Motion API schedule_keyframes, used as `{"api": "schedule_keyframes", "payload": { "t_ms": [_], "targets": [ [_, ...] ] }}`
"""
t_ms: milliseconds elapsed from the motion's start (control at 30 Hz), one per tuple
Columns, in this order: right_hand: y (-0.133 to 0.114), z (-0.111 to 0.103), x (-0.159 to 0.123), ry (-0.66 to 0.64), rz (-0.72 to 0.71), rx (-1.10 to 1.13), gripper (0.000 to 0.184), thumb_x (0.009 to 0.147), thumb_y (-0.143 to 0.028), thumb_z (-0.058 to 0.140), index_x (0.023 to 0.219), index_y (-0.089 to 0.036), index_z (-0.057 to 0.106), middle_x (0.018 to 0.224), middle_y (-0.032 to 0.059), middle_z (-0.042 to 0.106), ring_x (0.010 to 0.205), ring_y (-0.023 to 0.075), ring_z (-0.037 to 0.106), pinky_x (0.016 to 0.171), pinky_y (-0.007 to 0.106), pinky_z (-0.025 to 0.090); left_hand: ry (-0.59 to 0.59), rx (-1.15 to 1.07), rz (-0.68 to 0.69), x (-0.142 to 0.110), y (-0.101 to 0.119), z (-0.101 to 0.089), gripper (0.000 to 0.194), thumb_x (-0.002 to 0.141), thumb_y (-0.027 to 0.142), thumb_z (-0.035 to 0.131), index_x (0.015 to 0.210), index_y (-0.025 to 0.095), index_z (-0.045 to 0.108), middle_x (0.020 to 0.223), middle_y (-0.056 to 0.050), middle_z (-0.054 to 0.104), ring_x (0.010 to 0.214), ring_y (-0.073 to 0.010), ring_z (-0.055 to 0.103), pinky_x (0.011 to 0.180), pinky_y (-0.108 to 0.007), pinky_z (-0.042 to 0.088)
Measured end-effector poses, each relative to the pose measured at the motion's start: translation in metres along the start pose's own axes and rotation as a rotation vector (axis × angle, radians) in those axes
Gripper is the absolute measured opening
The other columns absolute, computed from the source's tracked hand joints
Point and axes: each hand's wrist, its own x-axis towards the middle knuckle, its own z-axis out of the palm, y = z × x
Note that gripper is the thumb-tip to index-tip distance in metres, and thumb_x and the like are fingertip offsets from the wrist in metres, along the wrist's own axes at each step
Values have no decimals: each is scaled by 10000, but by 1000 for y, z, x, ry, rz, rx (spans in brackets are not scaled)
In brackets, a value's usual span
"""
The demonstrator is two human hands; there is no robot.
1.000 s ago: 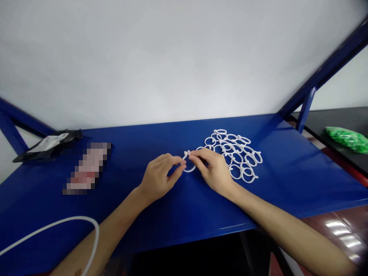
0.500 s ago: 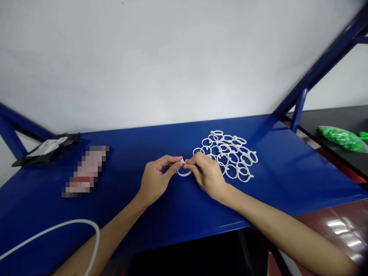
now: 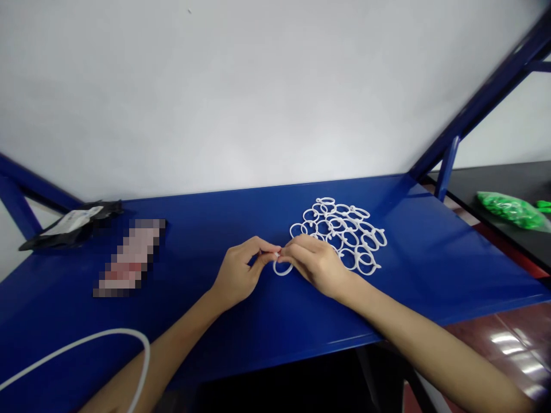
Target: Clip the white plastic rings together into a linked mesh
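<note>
Both hands meet over the middle of a blue table [image 3: 258, 327]. My left hand [image 3: 241, 272] pinches the top of a small white plastic ring [image 3: 282, 269] between thumb and forefinger. My right hand [image 3: 316, 261] pinches the same ring from the other side, fingers curled. The ring hangs down and touches the table. Right behind my right hand lies a flat cluster of several linked white rings [image 3: 344, 232], its near edge hidden by that hand.
A black packet with a white label [image 3: 71, 225] lies at the table's back left, and a blurred-out object [image 3: 129, 257] sits near it. A white cable [image 3: 86, 344] loops at bottom left. A green bag [image 3: 512, 209] rests on a dark table to the right. Blue frame struts rise at both sides.
Both hands stay pinched on the ring, which has shifted slightly lower and towards me. The camera has tilted a little, so the ring cluster sits lower in view.
</note>
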Motion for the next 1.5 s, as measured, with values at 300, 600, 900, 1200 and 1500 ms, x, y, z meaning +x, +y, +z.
{"api": "schedule_keyframes", "payload": {
  "t_ms": [300, 600, 900, 1200, 1500],
  "targets": [
    [41, -65, 11, 504, 307, -316, 198, 1007, -287, 536, 879, -224, 674, 905, 68, 716, 784, 186, 651, 736, 360, 547, 98, 21, -221, 37, -8, 2, 111, 905, 332, 691, 909, 222, 702, 828, 5, 762, 726, -131, 703, 644, -231, 529],
    [52, -72, 8, 610, 297, -365, 187, 972, -250, 574, 810, -189, 645, 852, 40, 681, 733, 138, 618, 665, 291, 522, -89, 101, -204, 103, -53, 54, 85, 920, 304, 599, 899, 223, 615, 813, 13, 780, 764, -162, 725, 783, -300, 535],
    [47, -73, 8, 604, 297, -350, 199, 977, -247, 561, 823, -172, 662, 866, 63, 676, 786, 158, 625, 673, 294, 515, -200, 250, -124, 116, -76, 59, 129, 879, 328, 627, 870, 233, 714, 986, -31, 772, 965, -240, 654, 897, -397, 483],
    [34, -53, 6, 426, 236, -322, 204, 1005, -264, 530, 926, -168, 692, 939, 85, 694, 889, 196, 641, 789, 350, 529, -274, 345, -60, 118, -76, 51, 168, 919, 320, 589, 949, 249, 739, 1087, -21, 767, 1049, -232, 660, 985, -409, 487],
    [-7, 5, 7, -12, -24, -237, 277, 1024, -320, 513, 1023, -133, 717, 1099, 125, 710, 994, 240, 638, 878, 386, 534, -198, 564, -46, 49, -106, -24, 367, 974, 358, 451, 1204, 165, 662, 1371, -135, 632, 1316, -288, 533, 1150, -492, 410]
  ]
}}
